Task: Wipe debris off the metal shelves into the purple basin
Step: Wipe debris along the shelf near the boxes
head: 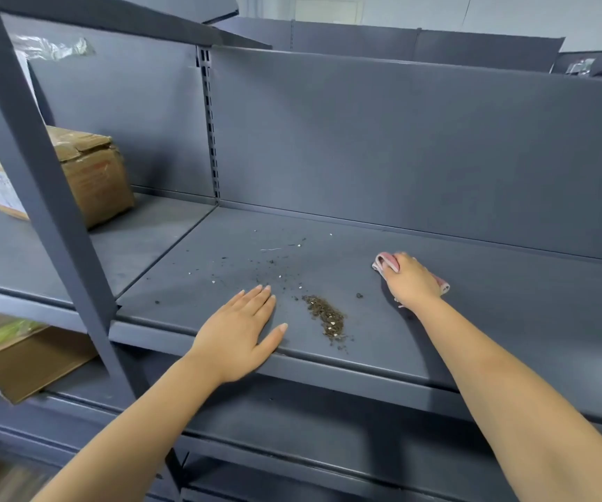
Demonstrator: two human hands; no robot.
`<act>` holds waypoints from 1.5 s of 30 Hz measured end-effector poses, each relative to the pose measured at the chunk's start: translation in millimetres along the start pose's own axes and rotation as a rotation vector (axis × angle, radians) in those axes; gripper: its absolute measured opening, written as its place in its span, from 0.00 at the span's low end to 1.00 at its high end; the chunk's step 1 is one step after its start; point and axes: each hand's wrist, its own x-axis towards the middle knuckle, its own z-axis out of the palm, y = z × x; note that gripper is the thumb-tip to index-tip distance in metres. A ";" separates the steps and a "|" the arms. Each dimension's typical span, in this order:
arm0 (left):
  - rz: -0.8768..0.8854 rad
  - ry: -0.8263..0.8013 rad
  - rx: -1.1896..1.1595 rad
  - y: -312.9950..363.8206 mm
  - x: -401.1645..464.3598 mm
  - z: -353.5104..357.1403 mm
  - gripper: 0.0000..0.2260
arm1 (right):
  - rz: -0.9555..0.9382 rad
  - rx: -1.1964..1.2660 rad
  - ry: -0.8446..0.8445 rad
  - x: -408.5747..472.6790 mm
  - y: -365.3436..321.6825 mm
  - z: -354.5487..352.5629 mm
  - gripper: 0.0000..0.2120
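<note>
A dark grey metal shelf (473, 284) runs across the middle of the view. A small pile of brown debris (325, 315) lies near its front edge, with scattered specks (274, 264) behind and to the left of it. My left hand (241, 329) rests flat on the shelf just left of the pile, fingers straight. My right hand (413, 280) presses a pink cloth (386, 262) onto the shelf, to the right of and a little behind the pile, fingers curled over it. No purple basin is in view.
A cardboard box (89, 172) stands on the neighbouring shelf at the left, behind a slanted grey upright (39, 182). A second box (28, 360) with green contents sits on the lower left shelf. A lower shelf (328, 422) juts out beneath my arms.
</note>
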 end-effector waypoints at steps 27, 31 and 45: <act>-0.004 -0.048 0.003 -33.1 0.4 -5.0 0.54 | 0.084 0.002 0.003 49.4 24.1 1.6 0.13; 0.006 -0.043 -0.008 -33.7 0.1 -2.8 0.53 | 0.085 -0.050 -0.008 69.8 18.1 7.8 0.14; 0.073 0.008 0.039 -39.9 -0.9 3.8 0.36 | -0.295 0.179 -0.311 75.0 -121.8 51.0 0.14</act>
